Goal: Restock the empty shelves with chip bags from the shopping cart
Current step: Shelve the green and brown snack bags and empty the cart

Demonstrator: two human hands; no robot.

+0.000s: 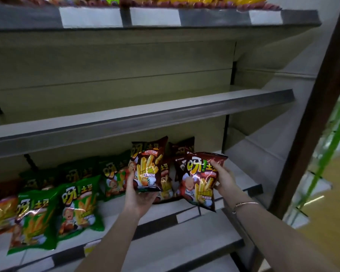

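Bags (148, 165) (199, 183) held two, left hand (139, 195), right hand (224, 179)

At centre, maroon chip bags (148, 165) printed with yellow fries; at 8 o'clock, green bags (78, 205) with gold lettering; at 9 o'clock, an orange bag (0, 213). Grey shelves (145, 118) carry white label strips (90, 16).

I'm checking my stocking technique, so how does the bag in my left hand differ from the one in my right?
The left-hand bag stands nearly upright, cupped from below by the left hand. The right-hand bag tilts and is gripped at its side by the right hand. The left-hand bag is held higher and the right-hand bag lower. Both are dark brown with the same print.
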